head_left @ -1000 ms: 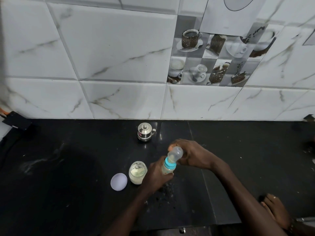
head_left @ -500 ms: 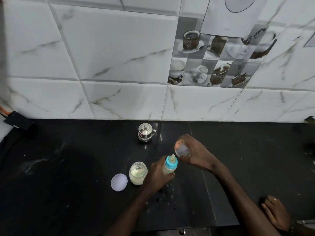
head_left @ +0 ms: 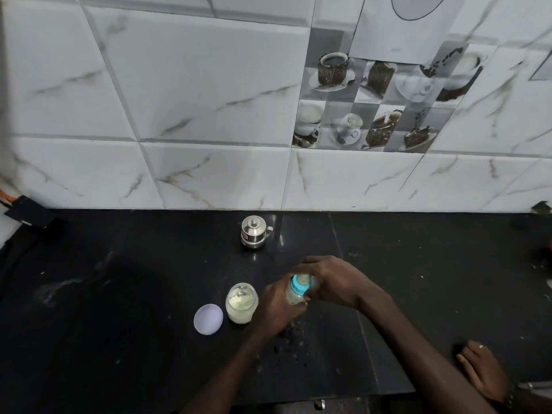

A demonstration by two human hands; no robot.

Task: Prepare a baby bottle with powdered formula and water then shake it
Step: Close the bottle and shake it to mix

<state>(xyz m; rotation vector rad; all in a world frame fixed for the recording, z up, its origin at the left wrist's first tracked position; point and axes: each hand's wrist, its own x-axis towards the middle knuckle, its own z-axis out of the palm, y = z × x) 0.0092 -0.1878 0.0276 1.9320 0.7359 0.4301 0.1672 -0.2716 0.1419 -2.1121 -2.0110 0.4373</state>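
Between both hands — pale bottle (head_left: 294, 295), blue collar (head_left: 299, 284).

Lid (head_left: 208, 319) left of jar (head_left: 241, 303); kettle (head_left: 254, 233) behind.

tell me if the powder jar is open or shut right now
Open. The powder jar stands upright with no lid, pale powder showing through its mouth. Its round lid lies flat on the black counter, just left of it.

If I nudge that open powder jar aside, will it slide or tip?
The open powder jar looks squat and wide, so it would probably slide, not tip. It seems partly full, likely light. With its lid off beside it, a hard shove could spill powder.
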